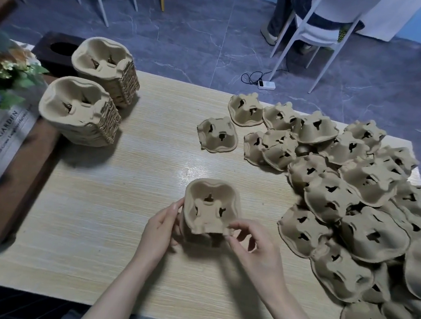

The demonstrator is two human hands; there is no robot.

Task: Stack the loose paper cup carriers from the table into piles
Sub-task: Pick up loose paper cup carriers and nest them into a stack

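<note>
Grey marbled floor at the top of the frame, with white chairs (322, 23) and a seated person's legs (282, 12) at upper right, plus a white power strip (266, 85) on the floor below them. Below that, a pale wood-grain table (112, 201) filling most of the frame. Low centre, a short pile of paper cup carriers (211, 210) in brown moulded pulp, open side up, two cup wells with cross-shaped cutouts showing in the top one. Gripped on both sides: left hand (158, 231) curled round the pile's left wall, right hand (255, 248) pinching the near rim with thumb and forefinger, other fingers loosely bent. Along the right side of the frame, a wide sprawl of loose carriers (353, 211) lying upside down, overlapping one another, running from the far table edge down to the lower right corner. At upper left, two tall finished piles (80, 113) standing side by side, open side up, layered edges showing like ribs. Behind them, a dark wooden block (47, 51) with a round hole. Far left edge, a bunch of flowers (4, 75) wrapped in printed paper, resting on a brown board (22, 179).
</note>
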